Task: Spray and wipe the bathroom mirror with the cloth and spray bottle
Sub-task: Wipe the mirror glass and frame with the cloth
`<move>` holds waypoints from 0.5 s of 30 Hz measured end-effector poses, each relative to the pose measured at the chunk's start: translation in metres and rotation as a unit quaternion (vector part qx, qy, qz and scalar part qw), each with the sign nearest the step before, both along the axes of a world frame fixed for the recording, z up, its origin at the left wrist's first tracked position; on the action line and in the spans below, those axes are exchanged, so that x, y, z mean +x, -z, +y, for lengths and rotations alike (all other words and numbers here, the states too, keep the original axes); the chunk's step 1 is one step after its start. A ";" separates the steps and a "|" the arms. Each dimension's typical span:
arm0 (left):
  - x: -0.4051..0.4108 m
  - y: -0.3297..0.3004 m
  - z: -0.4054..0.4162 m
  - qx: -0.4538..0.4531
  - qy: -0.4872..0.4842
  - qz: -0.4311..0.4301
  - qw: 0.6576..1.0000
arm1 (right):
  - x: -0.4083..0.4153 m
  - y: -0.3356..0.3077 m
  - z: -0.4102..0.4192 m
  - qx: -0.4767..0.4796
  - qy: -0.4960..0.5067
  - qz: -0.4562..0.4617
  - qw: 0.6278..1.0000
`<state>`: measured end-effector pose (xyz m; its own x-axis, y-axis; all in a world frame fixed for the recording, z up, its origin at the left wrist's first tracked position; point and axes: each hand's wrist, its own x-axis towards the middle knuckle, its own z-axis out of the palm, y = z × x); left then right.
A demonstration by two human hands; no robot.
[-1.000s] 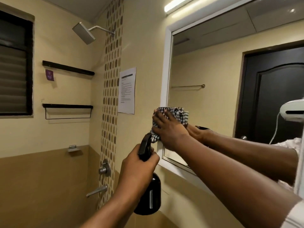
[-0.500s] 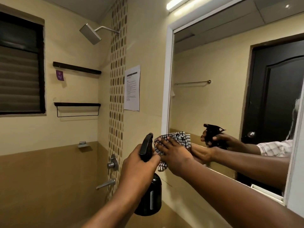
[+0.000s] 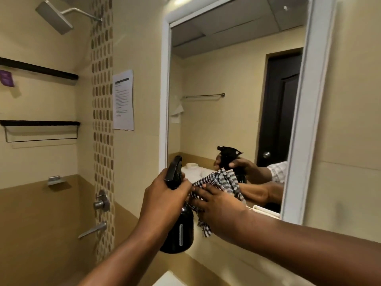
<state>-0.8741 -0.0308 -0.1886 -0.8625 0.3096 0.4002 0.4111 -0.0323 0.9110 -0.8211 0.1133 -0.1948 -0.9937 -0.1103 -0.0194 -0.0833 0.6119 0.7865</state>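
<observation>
Head view, looking forward and down: the right hand (image 3: pixel 218 209) lies flat with fingers spread on a black-and-white checked cotton cloth (image 3: pixel 218 186), pressing it against the lower left part of the white-framed rectangular wall mirror (image 3: pixel 226 83), just above the bottom frame; an open palm like that likely spreads pressure so the cloth wipes a broad patch. The left hand (image 3: pixel 162 201) is closed around the neck of a glossy black plastic spray bottle (image 3: pixel 178 230), held upright just beside the cloth, fingers by the trigger, probably kept close so more spray can follow without setting it down. Both show again in the glass. I judge the wiping to be under way low on the mirror, with the upper glass yet to be covered. Around it are cream tiled walls, a printed paper notice (image 3: pixel 123 100), a mosaic tile strip, a square metal shower head (image 3: pixel 54 17) and dark wall shelves (image 3: pixel 39 69).
</observation>
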 end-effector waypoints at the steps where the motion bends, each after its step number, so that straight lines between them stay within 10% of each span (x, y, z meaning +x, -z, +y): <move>1: 0.002 -0.002 0.002 0.001 0.005 0.003 1.000 | 0.006 0.001 0.000 0.001 0.003 0.000 1.000; 15: 0.039 -0.011 0.034 -0.010 0.073 0.016 0.997 | 0.090 0.013 0.006 0.032 0.030 0.034 0.998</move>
<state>-0.8350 0.0030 -0.1776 -0.7941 0.4396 0.4198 0.4328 -0.0759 0.8983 -0.7315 0.1191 -0.2082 -0.9977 -0.0513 0.0432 0.0068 0.5627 0.8266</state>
